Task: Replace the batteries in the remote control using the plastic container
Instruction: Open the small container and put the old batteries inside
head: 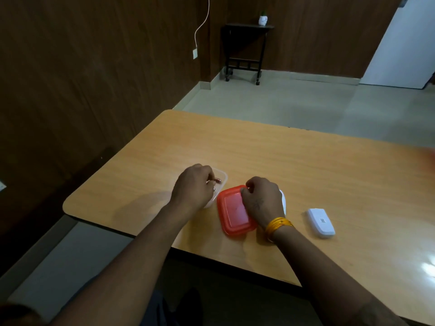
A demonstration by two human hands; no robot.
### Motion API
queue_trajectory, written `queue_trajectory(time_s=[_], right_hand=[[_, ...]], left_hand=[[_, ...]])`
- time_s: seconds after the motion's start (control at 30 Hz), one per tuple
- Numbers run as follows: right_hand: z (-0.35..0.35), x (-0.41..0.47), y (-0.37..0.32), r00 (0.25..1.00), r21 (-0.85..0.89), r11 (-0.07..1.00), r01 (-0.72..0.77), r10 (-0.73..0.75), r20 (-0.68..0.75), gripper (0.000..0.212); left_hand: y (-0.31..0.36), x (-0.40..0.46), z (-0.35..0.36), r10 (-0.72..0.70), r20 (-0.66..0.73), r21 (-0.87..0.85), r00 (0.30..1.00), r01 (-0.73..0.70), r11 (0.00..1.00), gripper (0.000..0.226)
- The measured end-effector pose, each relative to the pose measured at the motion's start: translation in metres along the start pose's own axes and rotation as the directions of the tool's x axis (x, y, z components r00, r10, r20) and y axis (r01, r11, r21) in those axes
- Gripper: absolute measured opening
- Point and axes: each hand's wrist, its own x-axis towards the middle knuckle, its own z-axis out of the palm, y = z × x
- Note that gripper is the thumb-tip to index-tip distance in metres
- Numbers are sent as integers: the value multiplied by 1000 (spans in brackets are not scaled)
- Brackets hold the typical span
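Observation:
A clear plastic container (222, 176) sits on the wooden table (306, 165), mostly covered by my left hand (191, 184). That hand pinches a small reddish battery (217, 180) over the container. Beside it on the right lies the red lid (231, 214). My right hand (260, 198) lies over the lid's right side, its curled fingers pinching the lid's far corner. A white object (284, 200), mostly hidden, shows behind this hand. Further right lies a white remote part (321, 222) with a small label, facing up.
The table's near edge runs just below the lid and my wrists. A dark wooden wall stands to the left. A small black wheeled table (244, 50) with a white pot stands on the far floor.

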Motion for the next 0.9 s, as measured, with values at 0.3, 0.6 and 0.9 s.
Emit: queue_trajectory(time_s=[0.3,0.6,0.9], right_hand=[[4,0,-8,990,-286,948,142,-142,21,35],[22,20,-28,964,-166,952,257,-265,-26,29],[45,49,-69,902,-410,803,432,-375,216,18]], left_hand=[[-11,22,4,-16,334,217,942,-60,974,25],[-8,23,-5,13,245,200,969,-64,978,18],[-31,19,-30,-62,65,-30,996,64,997,19]])
